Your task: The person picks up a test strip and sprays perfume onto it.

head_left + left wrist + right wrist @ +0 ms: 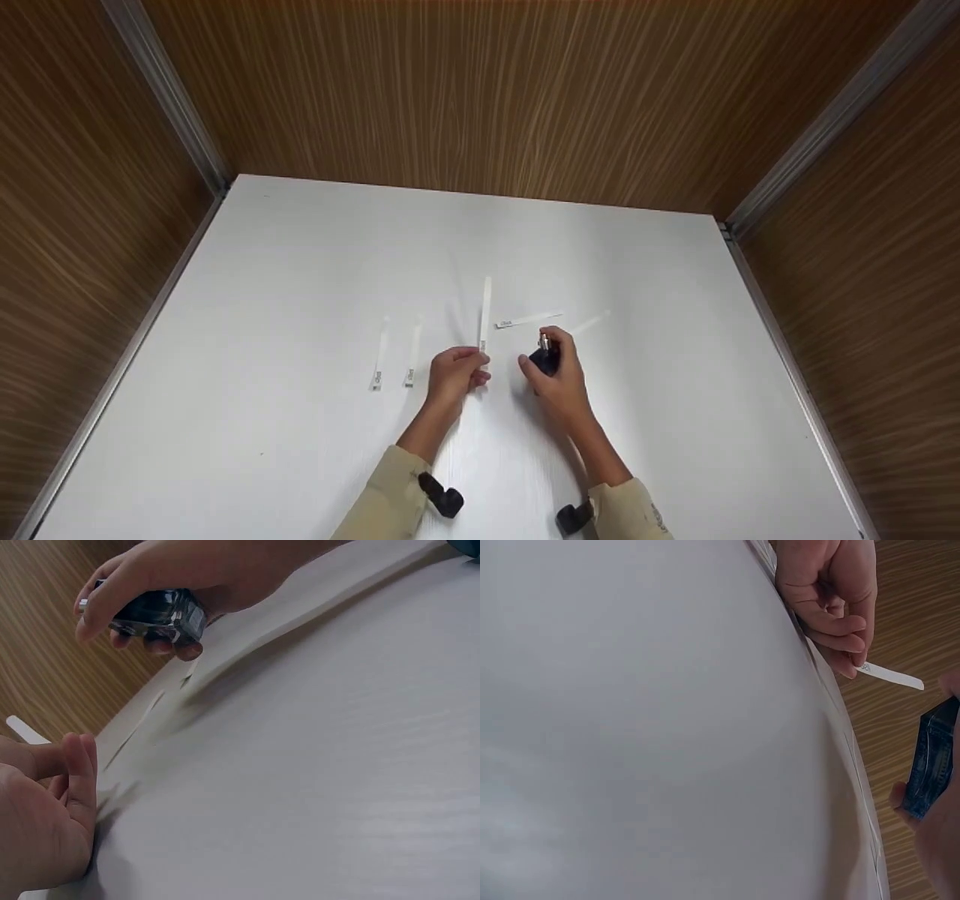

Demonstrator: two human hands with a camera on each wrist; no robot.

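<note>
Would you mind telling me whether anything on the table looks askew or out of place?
Slightly: two strips lie neatly parallel left of the left hand, while another strip beyond the right hand lies crosswise. Nothing looks spilled or damaged.

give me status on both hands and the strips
Left hand pinches a strip by its near end. Right hand grips a dark bottle. Four more strips lie flat on the table; nothing between.

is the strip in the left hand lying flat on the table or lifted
Lifted: the left hand pinches one end of the paper strip, whose free end juts into the air in the right wrist view.
</note>
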